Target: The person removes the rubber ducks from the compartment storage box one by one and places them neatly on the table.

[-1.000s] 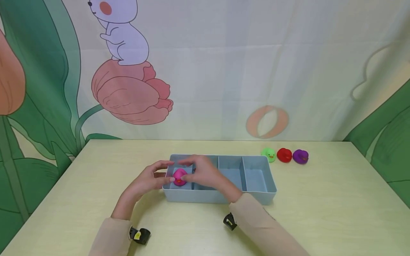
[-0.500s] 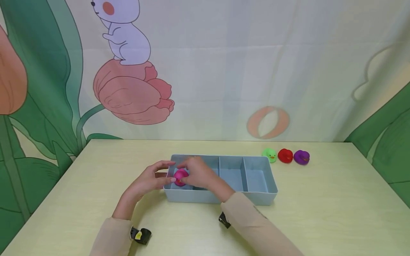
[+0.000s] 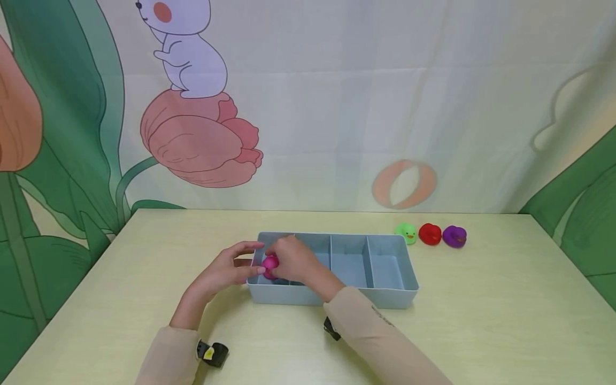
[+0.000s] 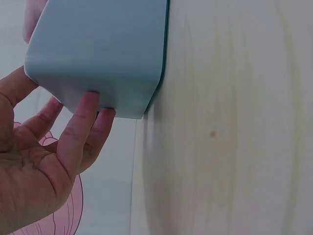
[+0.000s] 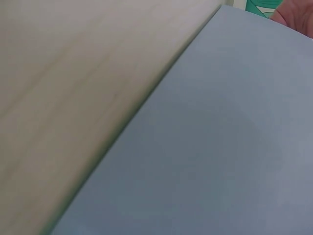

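Note:
A long blue-grey divided box [image 3: 289,294] lies across the table. My left hand [image 3: 223,269] holds its left end, thumb over the rim and fingers against the outer wall; in the left wrist view, fingertips [image 4: 89,100] touch the box's end face [image 4: 105,44]. Inside the leftmost compartment is a pink rubber duck [image 3: 270,265], pinched by my right hand [image 3: 298,262], which reaches over the front wall and covers part of it. The right wrist view is filled by the box's front wall [image 5: 205,137], so the right fingers do not show there.
Behind the box's right end stand a green duck [image 3: 406,233], a red duck [image 3: 430,234] and a purple duck [image 3: 454,236] in a row. Upright dividers [image 3: 370,262] split the box. A printed curtain [image 3: 308,107] hangs behind the table.
My right hand has come round the pink duck and drawn in to the left, and the duck has turned and is more covered. The left hand stays at the box's end.

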The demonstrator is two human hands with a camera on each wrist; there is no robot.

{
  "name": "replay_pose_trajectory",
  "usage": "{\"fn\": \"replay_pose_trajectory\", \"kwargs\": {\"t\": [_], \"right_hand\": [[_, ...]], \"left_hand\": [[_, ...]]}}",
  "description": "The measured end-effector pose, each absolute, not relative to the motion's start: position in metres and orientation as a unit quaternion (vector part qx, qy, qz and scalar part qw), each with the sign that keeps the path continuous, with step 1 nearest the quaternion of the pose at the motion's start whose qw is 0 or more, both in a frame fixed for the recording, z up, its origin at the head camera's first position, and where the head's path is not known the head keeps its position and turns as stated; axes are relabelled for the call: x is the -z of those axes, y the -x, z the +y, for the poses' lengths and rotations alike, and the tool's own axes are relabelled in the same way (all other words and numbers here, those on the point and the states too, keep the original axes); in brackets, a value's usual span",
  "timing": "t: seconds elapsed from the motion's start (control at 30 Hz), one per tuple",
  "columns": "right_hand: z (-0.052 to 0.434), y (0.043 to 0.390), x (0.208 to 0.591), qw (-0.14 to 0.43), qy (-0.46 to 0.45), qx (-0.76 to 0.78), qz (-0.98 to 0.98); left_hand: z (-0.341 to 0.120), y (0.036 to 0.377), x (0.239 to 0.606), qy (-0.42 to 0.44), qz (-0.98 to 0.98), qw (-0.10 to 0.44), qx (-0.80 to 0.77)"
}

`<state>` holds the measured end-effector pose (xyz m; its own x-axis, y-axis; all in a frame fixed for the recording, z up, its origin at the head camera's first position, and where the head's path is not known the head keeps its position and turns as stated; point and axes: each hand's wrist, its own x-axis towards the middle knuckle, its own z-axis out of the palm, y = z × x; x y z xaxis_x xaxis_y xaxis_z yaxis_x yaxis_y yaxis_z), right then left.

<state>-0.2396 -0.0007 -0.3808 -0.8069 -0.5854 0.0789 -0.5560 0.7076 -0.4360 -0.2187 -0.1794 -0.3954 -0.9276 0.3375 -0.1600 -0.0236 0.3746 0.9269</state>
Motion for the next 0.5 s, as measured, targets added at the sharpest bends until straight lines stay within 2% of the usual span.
{"fn": "replay_pose_trajectory", "kwargs": {"t": [0.5], "right_hand": [[-0.0017,0.2399,0.3838,0.019,0.306,0.213,0.928]], "left_hand": [[-0.1793,0.2187,0.3958,-0.093,0.816,0.164,-0.547]]}}
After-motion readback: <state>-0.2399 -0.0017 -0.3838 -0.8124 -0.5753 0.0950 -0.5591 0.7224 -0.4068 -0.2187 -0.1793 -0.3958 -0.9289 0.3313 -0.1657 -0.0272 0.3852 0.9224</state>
